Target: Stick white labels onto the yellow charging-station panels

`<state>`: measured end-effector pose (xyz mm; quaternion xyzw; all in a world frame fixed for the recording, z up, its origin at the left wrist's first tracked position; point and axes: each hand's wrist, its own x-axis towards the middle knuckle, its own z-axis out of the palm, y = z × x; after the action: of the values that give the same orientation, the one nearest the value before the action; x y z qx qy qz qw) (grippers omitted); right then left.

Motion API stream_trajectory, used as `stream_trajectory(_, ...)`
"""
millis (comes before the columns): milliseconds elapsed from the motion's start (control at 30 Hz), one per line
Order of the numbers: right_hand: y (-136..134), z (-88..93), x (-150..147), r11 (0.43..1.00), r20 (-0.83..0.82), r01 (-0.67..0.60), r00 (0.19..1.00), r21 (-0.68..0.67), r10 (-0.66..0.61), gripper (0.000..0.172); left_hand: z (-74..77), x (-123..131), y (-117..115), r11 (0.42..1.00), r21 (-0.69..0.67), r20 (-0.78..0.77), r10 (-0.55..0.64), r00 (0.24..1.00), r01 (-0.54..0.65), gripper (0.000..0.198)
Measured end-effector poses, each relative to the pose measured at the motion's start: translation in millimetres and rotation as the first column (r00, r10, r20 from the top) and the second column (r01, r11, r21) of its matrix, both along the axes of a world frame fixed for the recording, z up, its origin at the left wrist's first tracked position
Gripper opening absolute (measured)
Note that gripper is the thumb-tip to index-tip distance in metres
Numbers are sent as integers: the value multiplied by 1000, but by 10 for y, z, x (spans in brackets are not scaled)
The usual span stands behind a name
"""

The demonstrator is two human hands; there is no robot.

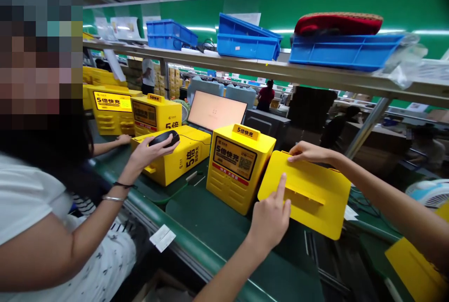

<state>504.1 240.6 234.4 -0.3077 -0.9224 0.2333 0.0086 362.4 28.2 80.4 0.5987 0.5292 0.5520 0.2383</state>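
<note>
A flat yellow panel (308, 199) with rounded corners and a ledge across its middle is tilted up on the right. My right hand (310, 153) pinches its top edge between thumb and fingers. In front of the panel's left part, my left hand (268, 220) points with the index finger stretched and the other fingers partly curled. Whether that fingertip touches the panel I cannot tell. Just left of the panel stands a yellow box-shaped cabinet (242, 166) with a lettered screen label, a red strip and a small sign on top.
At left a co-worker holds a black mouse (164, 139) over a yellow cabinet lying down (175, 161). More yellow cabinets (150, 114) stand behind. A lit monitor (217, 110) is at the back. Blue bins (249, 45) fill the overhead shelf. A green conveyor (210, 227) runs below.
</note>
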Motion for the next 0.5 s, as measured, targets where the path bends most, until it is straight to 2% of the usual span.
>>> stream_trajectory(67, 44, 29, -14, 1000, 9, 7, 1000, -20, -7, 58, 7, -39, 22, 997, -42, 72, 63, 995, -61, 54)
stream_trajectory(133, 101, 65, -4, 999, 10, 28, 1000, -38, -28, 61, -156, -14, 54, 983, -168, 112, 98, 989, -79, 54)
stream_trajectory(233, 176, 111, 19, 998, -10, 54, 998, -28, -54, 66, -614, 132, 113, 951, -309, 94, 7, 996, 23, 60)
stream_trajectory(333, 95, 73, 10, 999, -27, 24, 999, 40, -22, 65, -1049, 176, 98, 936, -350, -57, -64, 996, 40, 62)
stream_trajectory(400, -83, -56, -25, 993, -27, -17, 999, 117, 21, 61, -1245, -4, 69, 928, -372, -223, -74, 972, -15, 52)
stream_trajectory(500, -475, -438, -115, 957, -43, -40, 998, 286, 55, 52, -1366, -591, 92, 901, -408, -467, -69, 882, -145, 53)
